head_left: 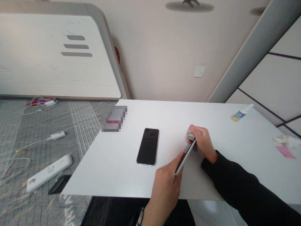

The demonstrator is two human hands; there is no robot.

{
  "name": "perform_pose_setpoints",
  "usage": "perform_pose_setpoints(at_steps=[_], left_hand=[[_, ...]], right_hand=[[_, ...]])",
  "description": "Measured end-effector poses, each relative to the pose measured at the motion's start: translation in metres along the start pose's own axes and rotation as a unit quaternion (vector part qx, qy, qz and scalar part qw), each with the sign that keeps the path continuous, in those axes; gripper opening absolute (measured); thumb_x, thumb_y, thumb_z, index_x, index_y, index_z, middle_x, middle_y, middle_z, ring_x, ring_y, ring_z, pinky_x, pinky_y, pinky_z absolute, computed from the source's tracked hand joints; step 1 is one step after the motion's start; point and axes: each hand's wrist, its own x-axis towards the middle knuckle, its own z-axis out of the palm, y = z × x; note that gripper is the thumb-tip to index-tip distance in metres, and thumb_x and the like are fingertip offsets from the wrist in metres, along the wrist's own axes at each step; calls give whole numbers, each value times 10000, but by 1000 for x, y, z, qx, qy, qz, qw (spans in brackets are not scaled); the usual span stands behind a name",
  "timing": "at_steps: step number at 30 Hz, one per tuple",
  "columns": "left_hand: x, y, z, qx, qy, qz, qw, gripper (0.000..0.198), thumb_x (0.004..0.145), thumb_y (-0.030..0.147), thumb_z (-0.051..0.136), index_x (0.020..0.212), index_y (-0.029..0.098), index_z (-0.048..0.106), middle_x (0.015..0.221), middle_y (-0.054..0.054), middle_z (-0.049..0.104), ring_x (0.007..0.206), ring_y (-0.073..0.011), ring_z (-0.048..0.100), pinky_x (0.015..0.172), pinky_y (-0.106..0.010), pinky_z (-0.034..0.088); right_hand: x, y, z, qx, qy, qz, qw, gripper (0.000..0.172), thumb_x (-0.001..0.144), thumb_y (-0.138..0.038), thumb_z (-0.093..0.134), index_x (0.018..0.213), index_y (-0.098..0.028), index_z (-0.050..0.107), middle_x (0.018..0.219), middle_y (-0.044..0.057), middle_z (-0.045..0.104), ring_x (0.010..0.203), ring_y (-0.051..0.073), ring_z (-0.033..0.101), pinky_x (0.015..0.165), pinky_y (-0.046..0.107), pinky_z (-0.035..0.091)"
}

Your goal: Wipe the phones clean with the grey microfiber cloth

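My left hand (167, 182) grips the near end of a phone (185, 158), which is tilted up on its edge above the white table. At the far end of that phone, my right hand (202, 140) is closed around a crumpled grey cloth (190, 135) that touches the phone's edge. Most of the cloth is hidden by the fingers. A second phone (148, 147), dark screen up in a clear case, lies flat on the table to the left of both hands.
The white table (105, 175) carries a small spray bottle (242, 113) lying at the back right, a pink slip (285, 152) and crumpled tissue (288, 142) at the right edge. Left of it, a bed (80, 131) holds a white power strip (49, 172), cables and a dark flat device (60, 184).
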Motion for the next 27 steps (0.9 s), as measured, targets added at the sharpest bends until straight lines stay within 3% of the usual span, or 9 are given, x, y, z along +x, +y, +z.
perform_pose_setpoints(at_steps=[9,15,18,20,22,24,26,27], left_hand=[[-1,-1,2,29,7,5,1000,549,982,78,513,1497,269,527,1458,-8,650,1276,-181,673,1153,-316,483],[-1,1,2,50,24,4,998,512,985,91,508,1457,281,559,1392,-32,699,1233,-190,698,1075,-303,534],[-2,-3,6,75,42,-7,996,310,950,95,524,1166,192,723,1029,-88,808,908,-241,785,814,-313,621],[-3,-6,8,91,55,-11,994,235,888,63,531,824,167,731,748,-94,769,676,-251,753,632,-303,594],[-4,-7,8,99,62,-7,993,254,857,45,533,705,173,691,664,-89,735,613,-242,729,591,-292,574],[-5,-5,7,93,63,9,994,241,889,53,536,929,166,745,825,-85,790,734,-224,765,693,-280,599],[-6,-3,6,84,64,33,994,405,928,61,533,1281,199,675,1085,-76,803,927,-195,778,848,-270,601],[-6,-3,6,81,68,46,993,471,932,56,531,1365,216,626,1160,-71,790,989,-186,771,892,-267,594]], right_hand=[[3,6,-9,-105,-62,-65,990,497,1060,-444,431,673,-180,595,617,21,595,589,173,553,613,319,412],[-12,-22,1,-198,-112,-180,957,367,1029,-291,445,771,-191,687,861,41,706,867,224,620,919,417,405],[-34,-39,19,-232,-164,-267,921,312,1013,-210,437,852,-192,704,919,24,733,933,214,641,1110,464,307],[-44,-44,26,-247,-204,-341,884,312,1024,-211,412,986,-176,721,1000,37,746,975,213,654,1134,446,307],[-43,-42,22,-263,-225,-382,857,351,1039,-242,388,1096,-154,722,1062,59,751,992,221,662,1102,427,355],[-34,-36,11,-299,-211,-367,855,379,1047,-243,369,1118,-137,725,1065,72,756,975,229,674,1073,434,383],[-26,-33,2,-335,-177,-327,866,383,1049,-216,360,1075,-138,735,1045,71,761,974,234,684,1084,460,372],[-26,-34,0,-344,-165,-314,869,383,1047,-203,360,1059,-142,738,1042,67,762,985,235,686,1104,473,354]])
